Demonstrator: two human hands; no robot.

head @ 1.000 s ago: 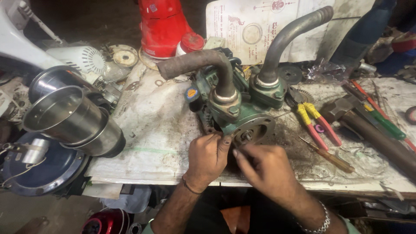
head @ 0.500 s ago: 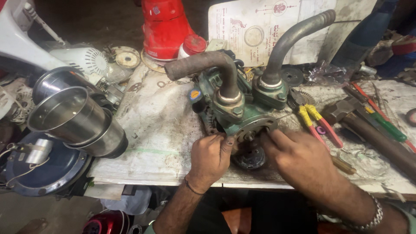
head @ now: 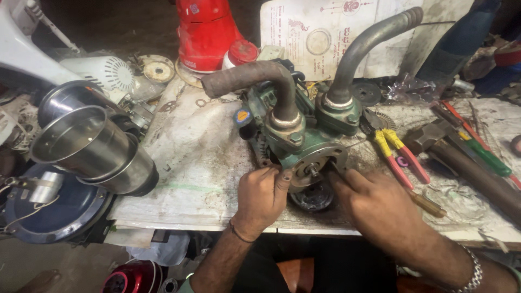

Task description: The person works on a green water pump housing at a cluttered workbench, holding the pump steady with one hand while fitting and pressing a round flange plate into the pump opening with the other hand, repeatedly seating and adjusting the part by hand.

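Observation:
A green water pump [head: 304, 127] with two bent pipes lies on the dirty workbench [head: 201, 168]. Its round metal face plate [head: 317, 163] with a short shaft points at me. My left hand [head: 263, 198] grips the plate's lower left edge with thumb and fingers. My right hand [head: 380, 209] rests on the bench at the plate's lower right, index finger stretched against the plate's edge. A black round part [head: 313, 198] lies on the bench between my hands, just under the plate.
Pliers with red and yellow handles [head: 399, 154], a hammer [head: 461, 163] and screwdrivers [head: 477, 149] lie right of the pump. Steel cups [head: 89, 144] are stacked at the left. A red canister [head: 206, 32] stands behind, beside a printed paper sheet [head: 325, 32].
Both hands were together over the pump's front opening. They have drawn apart, baring the face plate and shaft, and a black round part now lies below it on the bench.

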